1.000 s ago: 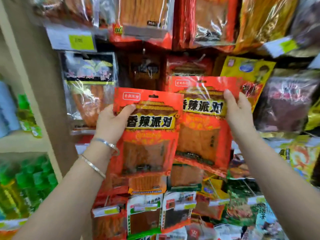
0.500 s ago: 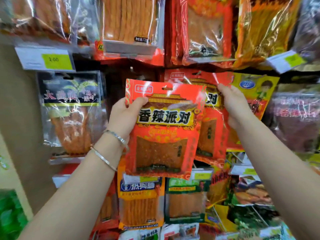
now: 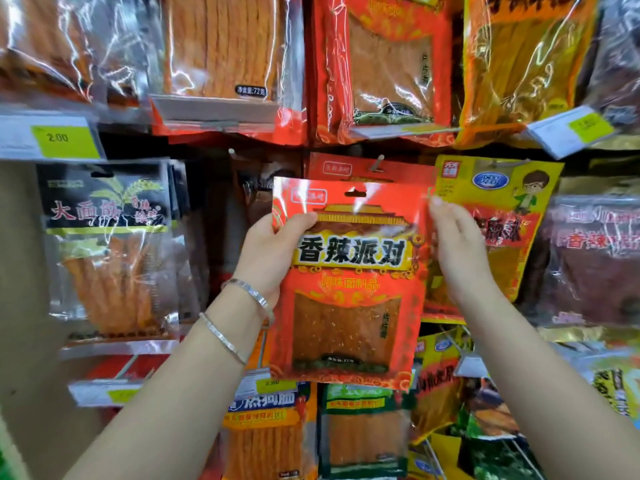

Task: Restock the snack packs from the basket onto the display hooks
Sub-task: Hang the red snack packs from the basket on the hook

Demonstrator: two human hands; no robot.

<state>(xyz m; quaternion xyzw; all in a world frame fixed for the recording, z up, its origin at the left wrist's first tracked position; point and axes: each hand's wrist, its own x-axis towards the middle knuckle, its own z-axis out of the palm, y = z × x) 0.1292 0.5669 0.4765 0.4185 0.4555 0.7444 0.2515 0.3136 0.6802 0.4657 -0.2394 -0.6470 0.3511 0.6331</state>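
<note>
Gloss on the red snack pack (image 3: 346, 282) suggests thin, slippery film, light and floppy, so the stiffer top seam beside the hang hole (image 3: 355, 194) looks the best hold. The left hand (image 3: 270, 251) grips its upper left edge, thumb across the front. The right hand (image 3: 453, 247) lays near-straight fingers on the upper right edge; whether it pinches, I cannot tell. The hook (image 3: 378, 163) stands just above both hands.

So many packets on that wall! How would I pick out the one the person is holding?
On the dark display wall of hanging snacks, look to the middle. There the left hand grips a glossy red snack pack with a golden roof and black characters on a yellow band. Unlike the matching red pack hooked behind it, its hang hole is empty.
</note>
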